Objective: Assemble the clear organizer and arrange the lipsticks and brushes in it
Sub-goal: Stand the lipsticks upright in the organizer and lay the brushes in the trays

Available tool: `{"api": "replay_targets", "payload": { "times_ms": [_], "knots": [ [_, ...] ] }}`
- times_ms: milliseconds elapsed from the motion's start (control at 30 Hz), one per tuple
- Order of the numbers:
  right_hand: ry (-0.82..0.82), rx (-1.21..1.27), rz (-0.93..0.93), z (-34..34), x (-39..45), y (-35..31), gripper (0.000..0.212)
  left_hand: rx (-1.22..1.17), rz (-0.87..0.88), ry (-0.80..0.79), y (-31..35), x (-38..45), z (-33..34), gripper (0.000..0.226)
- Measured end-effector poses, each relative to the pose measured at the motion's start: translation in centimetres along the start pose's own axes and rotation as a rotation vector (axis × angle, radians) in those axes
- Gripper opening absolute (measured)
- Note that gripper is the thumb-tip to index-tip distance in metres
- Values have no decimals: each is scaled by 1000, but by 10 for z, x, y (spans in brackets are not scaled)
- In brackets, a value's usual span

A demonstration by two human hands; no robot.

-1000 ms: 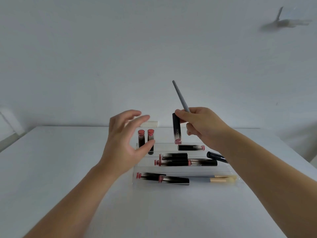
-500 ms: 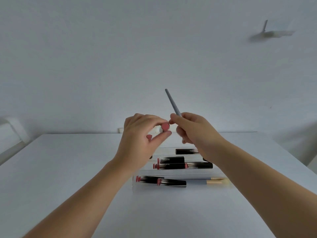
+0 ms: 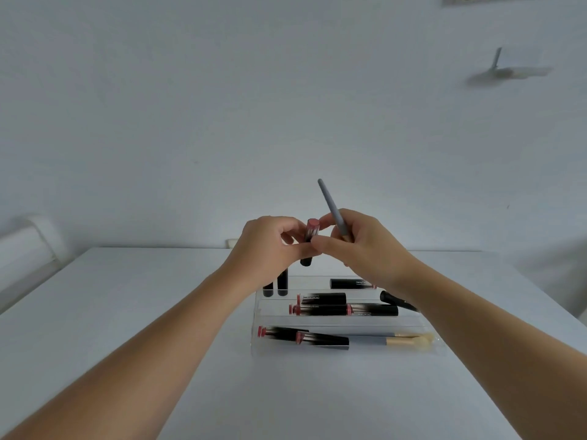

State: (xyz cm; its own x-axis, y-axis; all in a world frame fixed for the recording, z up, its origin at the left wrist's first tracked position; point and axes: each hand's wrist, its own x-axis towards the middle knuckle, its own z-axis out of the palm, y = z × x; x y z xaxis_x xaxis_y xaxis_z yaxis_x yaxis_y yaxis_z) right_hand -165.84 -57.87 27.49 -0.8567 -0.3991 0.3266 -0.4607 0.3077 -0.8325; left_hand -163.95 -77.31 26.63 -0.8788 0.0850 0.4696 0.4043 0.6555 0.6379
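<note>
A clear stepped organizer [image 3: 343, 350] stands on the white table [image 3: 158, 312]. Several black lipsticks with pink ends lie on its tiers, and two stand upright at its back left [image 3: 275, 285]. A grey-handled brush with pale bristles [image 3: 394, 339] lies on the front tier. Above the organizer both hands meet on one black lipstick with a pink cap [image 3: 310, 241], held nearly upright. My left hand [image 3: 270, 249] pinches it from the left. My right hand [image 3: 359, 246] touches it with thumb and forefinger while its fingers grip a grey brush handle [image 3: 332, 209] that points up and to the left.
A black brush or pencil [image 3: 397, 301] lies at the organizer's right, partly under my right forearm. A small white block [image 3: 232, 242] sits at the table's far edge against the wall. A white ledge [image 3: 28, 246] is at the far left.
My left hand came up from beside the organizer and took hold of the lipstick that my right hand held. The lipstick turned pink end up. Both hands rose slightly.
</note>
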Motion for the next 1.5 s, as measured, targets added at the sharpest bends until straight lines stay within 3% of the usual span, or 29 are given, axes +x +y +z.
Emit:
{"api": "replay_targets", "payload": {
  "times_ms": [167,300,400,767,933,1267,1500],
  "knots": [
    [93,18,-25,8,9,2,17,67,66,19,1,0,-2,15],
    [117,-21,0,11,14,7,8,29,-33,18,-24,-7,-15,49],
    [89,-73,51,16,13,14,8,-77,-137,-14,-51,-25,-24,59],
    [-38,-110,76,30,19,29,7,-328,-197,32,-85,-50,-8,37],
    [-73,-131,99,35,22,34,11,-335,-217,46,-87,-51,-2,29],
    [-92,-135,103,39,19,39,7,-292,-169,99,-89,-51,-1,41],
    [-80,-178,78,37,21,40,9,-261,-150,87,-86,-52,2,33]
  ]
}}
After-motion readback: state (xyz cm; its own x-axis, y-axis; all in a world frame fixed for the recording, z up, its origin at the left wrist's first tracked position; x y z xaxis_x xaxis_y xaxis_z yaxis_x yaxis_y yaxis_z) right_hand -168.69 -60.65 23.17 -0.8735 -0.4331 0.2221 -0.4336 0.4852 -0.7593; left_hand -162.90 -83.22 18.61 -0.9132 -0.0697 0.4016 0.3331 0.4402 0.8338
